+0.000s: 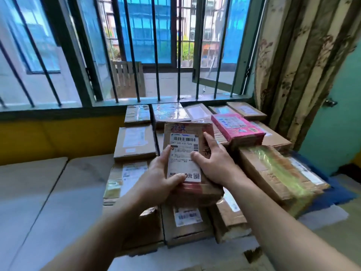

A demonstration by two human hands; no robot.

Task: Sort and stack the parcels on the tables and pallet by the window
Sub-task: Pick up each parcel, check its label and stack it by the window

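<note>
Two bare forearms reach forward over the stacked parcels below the barred window (156, 45). The left hand (159, 178) clasps the near left corner of a brown cardboard parcel (187, 159), thumb curled onto its white label (184, 157). The right hand (214, 159) lies along the right edge, fingers spread and bent over the top. The parcel is flat, rectangular and taped, held just above other cardboard boxes; a pink box (237, 128) sits right of it.

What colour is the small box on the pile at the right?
Pink box, best in the head view.
</note>
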